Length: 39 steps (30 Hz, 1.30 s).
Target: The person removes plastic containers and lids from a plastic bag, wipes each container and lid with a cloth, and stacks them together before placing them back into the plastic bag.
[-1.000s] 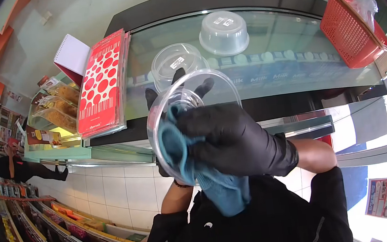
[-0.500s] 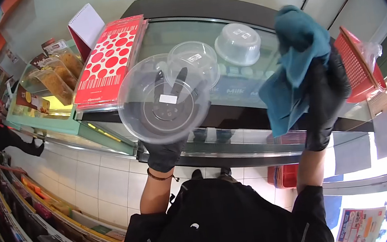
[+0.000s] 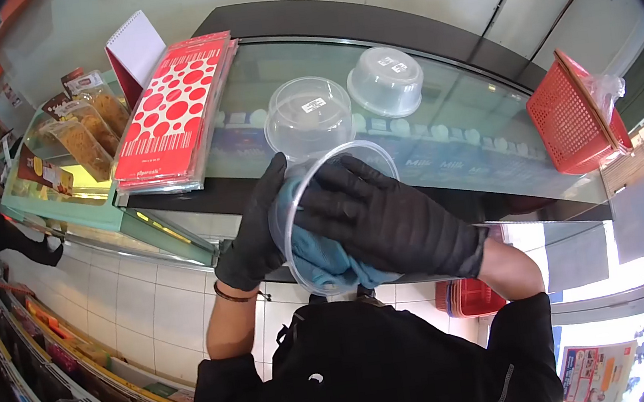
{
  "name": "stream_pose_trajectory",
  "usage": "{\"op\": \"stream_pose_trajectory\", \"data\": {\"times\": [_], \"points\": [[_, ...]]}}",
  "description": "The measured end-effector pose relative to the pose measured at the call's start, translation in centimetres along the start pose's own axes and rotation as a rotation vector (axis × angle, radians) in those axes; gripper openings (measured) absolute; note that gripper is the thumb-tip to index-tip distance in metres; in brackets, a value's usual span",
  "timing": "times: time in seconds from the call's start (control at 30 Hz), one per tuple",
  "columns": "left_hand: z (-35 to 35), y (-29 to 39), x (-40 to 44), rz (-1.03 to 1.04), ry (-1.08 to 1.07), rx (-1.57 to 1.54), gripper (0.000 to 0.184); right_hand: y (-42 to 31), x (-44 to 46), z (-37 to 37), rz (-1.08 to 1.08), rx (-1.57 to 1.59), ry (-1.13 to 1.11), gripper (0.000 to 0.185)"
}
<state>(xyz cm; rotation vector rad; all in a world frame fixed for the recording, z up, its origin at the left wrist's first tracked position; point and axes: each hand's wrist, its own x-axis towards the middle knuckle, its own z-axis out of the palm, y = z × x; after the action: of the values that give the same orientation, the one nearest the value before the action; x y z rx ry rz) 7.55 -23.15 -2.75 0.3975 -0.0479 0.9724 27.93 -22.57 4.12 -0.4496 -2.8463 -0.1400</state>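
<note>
A clear plastic bowl [image 3: 289, 245] is tilted above the near edge of the glass counter, its mouth turned toward me and to the right. My left hand [image 3: 252, 237], in a black glove, grips its left side from outside, thumb near the rim. Inside the bowl, my gloved right hand [image 3: 397, 220] presses a blue-green cloth [image 3: 319, 259] against the wall, fingers spread over it. Part of the cloth hangs out past the lower rim. Just beyond, one clear tub [image 3: 308, 114] and a second tub [image 3: 385, 81] stand upside down on the glass, each with a white label.
Red polka-dot packs [image 3: 177, 98] lie on the counter's left, with a spiral calendar [image 3: 136, 47] behind and snack packs [image 3: 84, 130] further left. A red basket [image 3: 575, 114] stands at the right end. Shelves [image 3: 77, 368] line the lower left; a person [image 3: 0, 232] is far left.
The right hand has come down and left with the cloth, into the bowl. My left hand has tilted the bowl and drawn it closer, uncovering the tub behind it.
</note>
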Motion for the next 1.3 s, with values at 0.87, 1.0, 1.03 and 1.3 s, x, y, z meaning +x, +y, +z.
{"op": "stream_pose_trajectory", "data": {"times": [0.87,1.0,1.03,1.3], "points": [[1.8,-0.4,3.3,0.497,0.344,0.102,0.093,4.4,-2.6,2.7,0.500,0.674,0.676,0.062],[1.3,0.2,2.1,0.556,0.381,0.379,0.090,6.4,-6.1,4.3,0.726,1.132,0.749,0.044],[1.4,0.2,2.3,0.584,0.379,0.495,0.088,7.3,-6.8,4.6,0.742,1.145,0.717,0.044],[0.0,-2.5,2.1,0.801,0.560,0.307,0.053,5.0,-0.8,4.6,0.833,0.799,0.926,0.033]]}}
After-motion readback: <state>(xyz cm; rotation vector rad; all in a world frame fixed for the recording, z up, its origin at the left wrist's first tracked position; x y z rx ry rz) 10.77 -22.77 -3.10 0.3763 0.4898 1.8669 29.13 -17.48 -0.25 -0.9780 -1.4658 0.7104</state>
